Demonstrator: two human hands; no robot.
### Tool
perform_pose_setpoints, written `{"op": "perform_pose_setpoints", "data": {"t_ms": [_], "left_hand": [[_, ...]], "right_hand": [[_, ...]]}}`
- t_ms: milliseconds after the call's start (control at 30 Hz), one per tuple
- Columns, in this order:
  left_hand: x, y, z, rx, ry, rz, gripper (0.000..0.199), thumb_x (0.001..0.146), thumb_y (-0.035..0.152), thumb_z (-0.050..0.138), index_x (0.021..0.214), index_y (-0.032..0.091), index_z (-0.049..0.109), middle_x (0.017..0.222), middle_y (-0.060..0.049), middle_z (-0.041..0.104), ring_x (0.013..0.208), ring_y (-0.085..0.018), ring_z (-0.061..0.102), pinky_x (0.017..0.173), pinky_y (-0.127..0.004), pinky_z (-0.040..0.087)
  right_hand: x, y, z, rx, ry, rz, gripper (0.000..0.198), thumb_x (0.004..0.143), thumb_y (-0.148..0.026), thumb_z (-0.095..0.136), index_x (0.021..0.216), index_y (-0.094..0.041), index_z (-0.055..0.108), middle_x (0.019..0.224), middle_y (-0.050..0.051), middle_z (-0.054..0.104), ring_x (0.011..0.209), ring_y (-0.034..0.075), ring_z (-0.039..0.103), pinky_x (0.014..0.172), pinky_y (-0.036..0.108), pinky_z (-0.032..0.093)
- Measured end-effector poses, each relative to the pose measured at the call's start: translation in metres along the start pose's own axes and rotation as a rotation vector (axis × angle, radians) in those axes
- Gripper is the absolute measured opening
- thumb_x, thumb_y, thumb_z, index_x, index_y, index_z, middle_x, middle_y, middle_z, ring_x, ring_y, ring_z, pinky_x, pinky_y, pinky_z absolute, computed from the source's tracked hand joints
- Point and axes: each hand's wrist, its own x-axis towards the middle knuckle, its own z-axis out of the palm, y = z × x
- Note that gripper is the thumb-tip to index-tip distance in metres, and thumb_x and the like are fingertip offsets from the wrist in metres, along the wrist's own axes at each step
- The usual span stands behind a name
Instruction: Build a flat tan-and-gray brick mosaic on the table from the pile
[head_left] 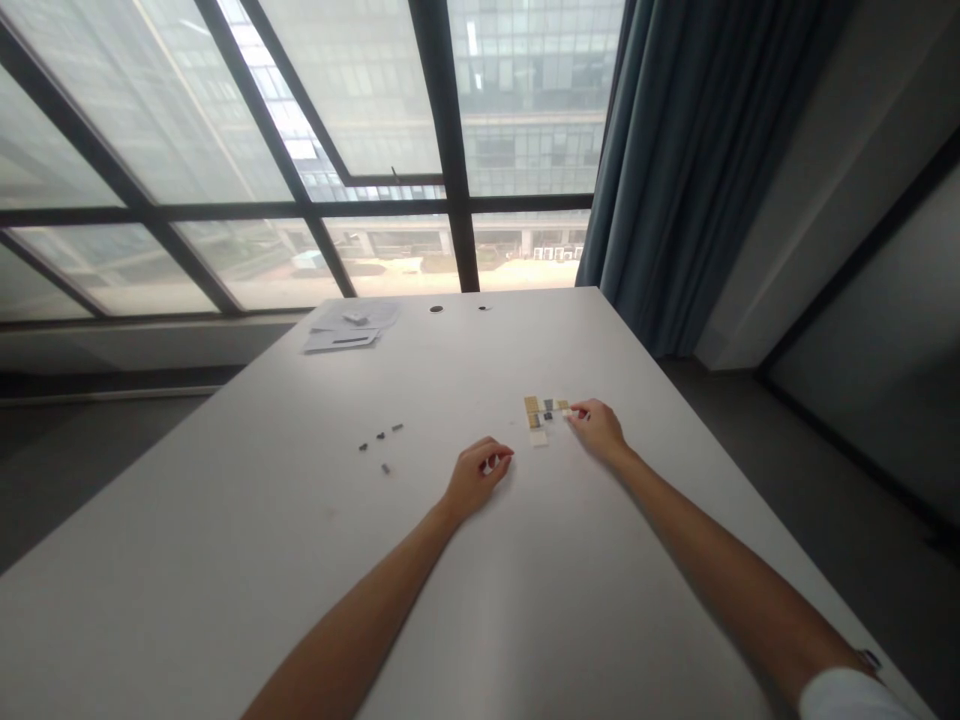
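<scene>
On the white table, my right hand reaches to the right end of a group of small flat pieces. Its thumb and forefinger are closed on a small white piece, whose kind I cannot make out. The group has a tan tile, a dark grey piece and a tan-and-grey piece. A pale square lies just below them. My left hand rests to the left of the group, its fingers curled and the tips together, with nothing visible between them.
Several small dark grey pieces lie scattered left of my left hand. Papers with a small white object on top lie at the far left corner. Two dark round spots mark the far edge. A blue curtain hangs beyond the right side.
</scene>
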Motion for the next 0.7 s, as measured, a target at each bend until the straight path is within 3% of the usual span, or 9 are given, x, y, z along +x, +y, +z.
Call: {"op": "perform_pose_setpoints", "data": {"t_ms": [267, 700], "left_hand": [[0.0, 0.0, 0.0, 0.009, -0.02, -0.018, 0.021, 0.093, 0.027, 0.055, 0.09, 0.017, 0.073, 0.076, -0.004, 0.064, 0.065, -0.011, 0.052, 0.058, -0.022, 0.039], [-0.002, 0.0, 0.001, 0.032, -0.033, -0.004, 0.022, 0.094, 0.027, 0.055, 0.089, 0.016, 0.074, 0.075, -0.003, 0.064, 0.064, -0.011, 0.05, 0.06, -0.023, 0.039]], "right_hand": [[0.006, 0.0, 0.015, -0.113, -0.104, 0.086, 0.023, 0.081, -0.032, 0.07, 0.101, -0.023, 0.079, 0.09, 0.004, 0.076, 0.082, 0.018, 0.067, 0.066, 0.025, 0.043], [0.006, 0.0, 0.018, -0.072, -0.063, 0.15, 0.023, 0.076, -0.03, 0.075, 0.098, -0.024, 0.077, 0.09, 0.001, 0.076, 0.083, 0.017, 0.068, 0.066, 0.024, 0.043]]}}
